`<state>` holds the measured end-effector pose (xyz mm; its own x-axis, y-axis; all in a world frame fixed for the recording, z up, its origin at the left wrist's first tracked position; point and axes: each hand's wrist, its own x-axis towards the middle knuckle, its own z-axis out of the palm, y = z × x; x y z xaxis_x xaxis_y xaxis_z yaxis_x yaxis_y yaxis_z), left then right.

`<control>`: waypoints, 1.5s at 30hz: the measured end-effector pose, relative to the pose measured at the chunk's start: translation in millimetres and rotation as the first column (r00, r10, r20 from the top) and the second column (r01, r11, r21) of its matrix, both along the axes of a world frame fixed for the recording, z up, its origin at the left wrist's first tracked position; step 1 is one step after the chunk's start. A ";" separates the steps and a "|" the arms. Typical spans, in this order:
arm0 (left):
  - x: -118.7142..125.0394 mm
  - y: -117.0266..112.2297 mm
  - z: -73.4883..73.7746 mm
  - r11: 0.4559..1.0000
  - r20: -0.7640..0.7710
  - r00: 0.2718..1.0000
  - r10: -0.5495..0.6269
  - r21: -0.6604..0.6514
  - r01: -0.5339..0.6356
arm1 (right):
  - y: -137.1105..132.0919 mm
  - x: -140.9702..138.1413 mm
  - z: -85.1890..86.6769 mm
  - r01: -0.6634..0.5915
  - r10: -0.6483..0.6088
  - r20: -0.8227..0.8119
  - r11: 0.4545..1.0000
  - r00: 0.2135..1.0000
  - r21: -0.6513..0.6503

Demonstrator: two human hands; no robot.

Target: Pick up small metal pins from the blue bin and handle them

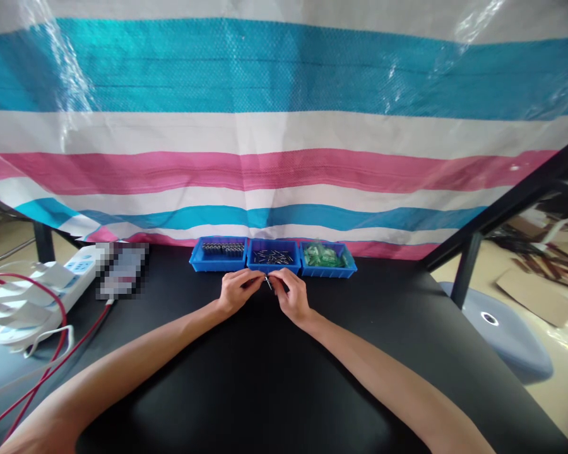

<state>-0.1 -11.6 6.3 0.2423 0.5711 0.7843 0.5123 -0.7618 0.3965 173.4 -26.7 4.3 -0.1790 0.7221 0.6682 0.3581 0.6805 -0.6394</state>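
My left hand (239, 291) and my right hand (289, 294) meet fingertip to fingertip in front of the middle blue bin, both closed in a pinch. Between them a small thin metal pin (268, 284) slants downward; its exact kind is too small to make out. Just behind the hands, the middle bin (258, 267) holds many loose, thin metal pieces (272, 256). Short dark cylindrical pieces (224, 248) lie in rows in the left blue bin (218, 265). Green, clear-looking small packets or pieces (324, 255) fill the right blue bin (329, 272).
A white power strip (78, 268) with plugs and a red cable (82, 343) lies at the left of the black table (260, 384). Near it is a blurred-out device (123, 271). A striped sheet (246, 132) hangs behind the bins. A grey stool (506, 334) stands at right.
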 end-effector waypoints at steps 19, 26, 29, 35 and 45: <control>-0.6 0.5 -2.5 1.000 0.008 1.000 -0.005 -0.021 0.005 | -2.2 0.5 1.5 0.046 -0.046 -0.037 0.999 0.998 -0.009; -0.1 0.9 -2.9 1.000 0.007 1.000 -0.019 0.010 0.019 | -1.2 0.1 1.3 0.017 -0.017 -0.026 1.000 1.000 -0.010; -0.3 0.7 -2.8 1.000 0.008 1.000 -0.022 0.003 0.022 | -1.3 0.1 1.9 0.011 -0.011 -0.017 1.000 1.000 -0.005; -0.7 0.5 -2.9 1.000 0.007 1.000 -0.014 -0.004 0.014 | -0.8 0.3 1.8 0.010 -0.010 -0.005 1.000 1.000 0.011; 0.1 0.3 -1.1 1.000 0.000 1.000 -0.001 0.013 0.001 | -0.9 0.4 3.3 0.007 -0.006 -0.003 1.000 1.000 0.011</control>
<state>0.0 -11.3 5.2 0.2430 0.5611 0.7913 0.5120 -0.7670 0.3867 173.8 -27.6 7.6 -0.1725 0.7156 0.6768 0.3608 0.6853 -0.6326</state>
